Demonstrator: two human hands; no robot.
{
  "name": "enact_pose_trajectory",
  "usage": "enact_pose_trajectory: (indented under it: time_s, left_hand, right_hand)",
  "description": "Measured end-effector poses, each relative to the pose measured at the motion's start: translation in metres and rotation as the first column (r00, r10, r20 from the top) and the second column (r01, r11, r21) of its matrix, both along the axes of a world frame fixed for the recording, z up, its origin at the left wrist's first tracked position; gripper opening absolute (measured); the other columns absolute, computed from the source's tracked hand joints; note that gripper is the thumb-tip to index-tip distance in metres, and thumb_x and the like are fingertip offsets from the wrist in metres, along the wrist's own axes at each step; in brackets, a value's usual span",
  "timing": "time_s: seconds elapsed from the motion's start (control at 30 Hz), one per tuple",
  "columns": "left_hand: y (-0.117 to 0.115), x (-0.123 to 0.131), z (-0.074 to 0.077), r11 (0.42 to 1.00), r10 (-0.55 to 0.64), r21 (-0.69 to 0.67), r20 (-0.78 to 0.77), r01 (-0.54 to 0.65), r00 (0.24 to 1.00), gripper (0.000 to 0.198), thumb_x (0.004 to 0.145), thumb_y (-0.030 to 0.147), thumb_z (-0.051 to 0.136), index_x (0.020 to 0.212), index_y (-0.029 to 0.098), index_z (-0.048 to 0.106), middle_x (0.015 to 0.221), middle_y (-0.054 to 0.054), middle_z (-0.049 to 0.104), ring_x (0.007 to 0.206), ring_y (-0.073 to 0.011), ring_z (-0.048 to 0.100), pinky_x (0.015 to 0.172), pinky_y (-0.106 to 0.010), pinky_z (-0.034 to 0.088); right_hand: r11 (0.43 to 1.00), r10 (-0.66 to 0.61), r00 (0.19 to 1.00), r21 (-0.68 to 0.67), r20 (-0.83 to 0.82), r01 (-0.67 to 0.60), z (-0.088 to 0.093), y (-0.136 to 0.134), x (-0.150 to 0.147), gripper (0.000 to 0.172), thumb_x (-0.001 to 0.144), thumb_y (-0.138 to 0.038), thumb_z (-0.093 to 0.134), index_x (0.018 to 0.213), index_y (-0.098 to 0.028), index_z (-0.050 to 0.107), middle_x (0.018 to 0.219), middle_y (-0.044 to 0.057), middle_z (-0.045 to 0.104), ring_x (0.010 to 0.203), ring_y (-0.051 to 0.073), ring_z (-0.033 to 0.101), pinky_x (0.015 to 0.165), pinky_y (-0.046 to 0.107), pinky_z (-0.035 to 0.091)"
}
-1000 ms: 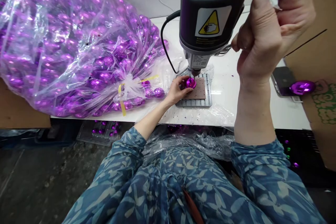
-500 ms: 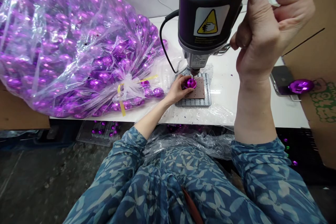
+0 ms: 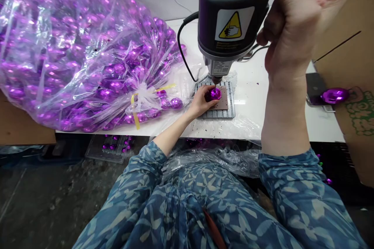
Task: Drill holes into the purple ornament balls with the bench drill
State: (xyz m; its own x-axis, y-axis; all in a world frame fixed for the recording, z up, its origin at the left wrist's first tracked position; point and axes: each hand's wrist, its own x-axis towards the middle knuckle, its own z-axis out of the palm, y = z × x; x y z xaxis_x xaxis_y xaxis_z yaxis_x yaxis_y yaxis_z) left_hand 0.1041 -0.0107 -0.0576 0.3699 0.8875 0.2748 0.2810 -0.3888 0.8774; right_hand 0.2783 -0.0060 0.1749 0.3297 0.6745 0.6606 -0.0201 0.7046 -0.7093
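Observation:
My left hand (image 3: 201,102) is closed around a shiny purple faceted ball (image 3: 215,93), thumb on its near side. The ball rests on a brown board (image 3: 223,102) over a slotted grey metal base (image 3: 229,113). Just above it is the chuck and thin bit of a bench drill press (image 3: 230,11). The bit's tip seems to reach the ball's top, though contact is too small to tell. At the right of the drill's dark motor housing, my right hand (image 3: 300,19) is raised with curled fingers. Whatever it grips is hidden behind the fingers, and its top is cut off.
A large tied clear bag (image 3: 87,54) of purple balls fills the left of the white table (image 3: 248,105). On the right lie a phone (image 3: 314,85) and another purple ball (image 3: 335,95), beside a cardboard box (image 3: 359,144). A black cable (image 3: 182,46) hangs left of the drill.
The ball has turned in my left hand: a ringed face showed before, a rounded faceted side shows now. My right hand has shifted slightly upward. The left hand has moved a little right.

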Motion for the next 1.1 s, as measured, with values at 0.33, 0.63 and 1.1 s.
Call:
enact_pose_trajectory:
  time_s: [0.33,0.63,1.1]
  left_hand:
    - [-0.001,-0.003,-0.008,0.999,-0.036,-0.007,-0.001,0.036,0.999,0.061,0.085,0.035,0.089,0.14,0.026,0.066,0.14,-0.012,0.069,0.137,-0.0333,0.06,0.125,-0.056,0.043]
    - [0.001,-0.003,-0.007,0.998,-0.058,0.023,-0.008,0.058,0.998,0.06,0.086,0.037,0.089,0.14,0.027,0.066,0.143,-0.012,0.069,0.141,-0.0336,0.059,0.126,-0.058,0.041]
    - [0.001,-0.004,-0.006,0.998,-0.06,0.017,-0.023,0.06,0.998,0.059,0.086,0.037,0.087,0.14,0.027,0.065,0.142,-0.012,0.069,0.142,-0.0344,0.058,0.127,-0.058,0.041]
  right_hand:
    - [0.996,0.079,0.995,0.044,-0.058,-0.076,-0.001,-0.001,-0.002,0.016,0.093,-0.007,0.061,0.08,-0.016,0.058,0.061,-0.01,0.049,0.037,-0.001,0.035,0.032,0.019,0.019]
    - [0.987,0.042,0.999,0.158,-0.018,-0.039,-0.016,-0.008,0.002,0.032,0.08,-0.047,0.086,0.083,-0.019,0.07,0.076,-0.008,0.067,0.042,-0.002,0.043,0.035,0.016,0.025]
    - [0.955,-0.2,0.978,0.236,0.059,0.181,-0.063,-0.037,-0.001,0.026,0.095,-0.046,0.072,0.097,-0.02,0.074,0.085,-0.005,0.067,0.045,-0.005,0.043,0.046,0.016,0.031]
